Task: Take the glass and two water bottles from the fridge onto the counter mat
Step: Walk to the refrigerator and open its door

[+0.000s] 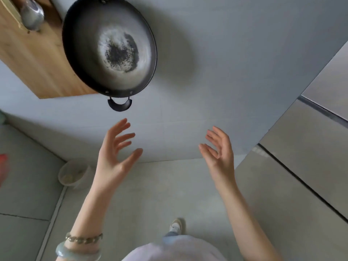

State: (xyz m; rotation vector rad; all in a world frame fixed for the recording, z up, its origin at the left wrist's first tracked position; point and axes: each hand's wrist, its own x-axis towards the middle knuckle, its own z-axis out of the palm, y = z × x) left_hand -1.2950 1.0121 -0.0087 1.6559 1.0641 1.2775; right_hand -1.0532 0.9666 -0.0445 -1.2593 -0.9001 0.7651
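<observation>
Both hands empty over worktop, no glass or bottles in view

Mostly the grey worktop (216, 63) fills the upper frame, its near edge running just under the fingertips. Grey tiled floor (131, 194) takes the lower part. At right, steel-coloured panels (310, 147) with dark seams; cannot tell if they are the fridge. Wooden board (37, 59) lies at upper left on the worktop, a dark wok (109, 46) overlapping its right edge, wok handle (119, 105) pointing toward the person. Left hand (113, 157) and right hand (219, 153) are raised side by side, apart, fingers spread, palms facing each other, gripping nothing. Pale tub (74, 173) sits on the floor left of the left hand. Grey ladle-like thing (32, 15) on the board, blurred. Left wrist carries a bangle (75, 254) and bead bracelet (83, 239). One shoe (176, 226) shows below. Glass, bottles and mat are not visible.
</observation>
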